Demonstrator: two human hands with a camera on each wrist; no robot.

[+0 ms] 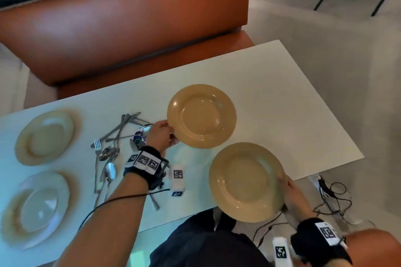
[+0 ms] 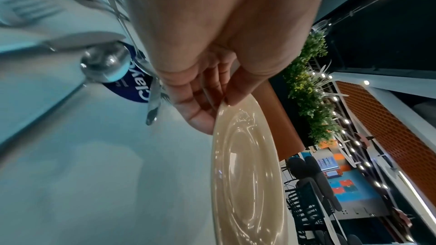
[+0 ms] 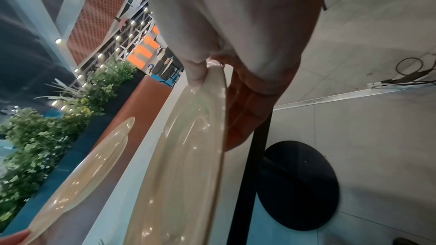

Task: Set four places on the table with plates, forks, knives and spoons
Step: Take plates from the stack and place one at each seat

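Note:
My left hand (image 1: 166, 134) (image 2: 212, 103) grips the left rim of a tan plate (image 1: 201, 116) (image 2: 247, 174) above the far middle of the white table (image 1: 282, 93), thumb on top and fingers beneath. A second tan plate (image 1: 246, 182) (image 3: 184, 156) is held by its right rim in my right hand (image 1: 289, 191) (image 3: 212, 81), over the table's near edge. Two more plates lie at the left: one far (image 1: 46, 136), one near (image 1: 36, 208). A loose heap of forks, knives and spoons (image 1: 112, 149) lies between them and my left hand.
An orange padded bench (image 1: 130, 28) runs along the table's far side. Cables (image 1: 329, 197) lie on the grey floor to the right. A blue-printed wrapper (image 1: 138, 138) (image 2: 136, 88) sits among the cutlery. The table's black foot (image 3: 299, 183) shows below its right end.

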